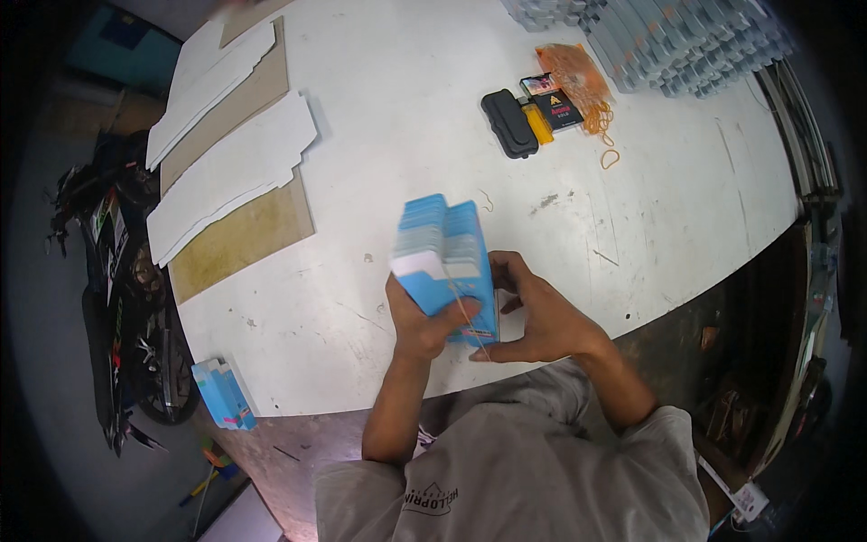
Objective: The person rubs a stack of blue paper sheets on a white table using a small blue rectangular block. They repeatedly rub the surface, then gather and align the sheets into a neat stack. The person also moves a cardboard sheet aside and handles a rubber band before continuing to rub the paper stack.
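A bundle of blue-and-white folded card pieces [440,237] stands tilted in front of me, just above the table's near edge. My left hand [423,318] is wrapped round its left and lower side, thumb across the front. A thin rubber band [459,294] runs slantwise over the front of the bundle toward my right thumb. My right hand [547,316] is curved at the bundle's right side, its thumb low at the band and its fingers higher up by the back edge. The fingertips behind the bundle are partly hidden.
A smaller blue bundle [223,394] sits at the table's near left corner. White sheets and brown boards [237,176] lie on the left. Far right are a black case [509,123], a yellow lighter [538,125], small packs, loose rubber bands [598,122] and stacked clear plastic pieces [686,45].
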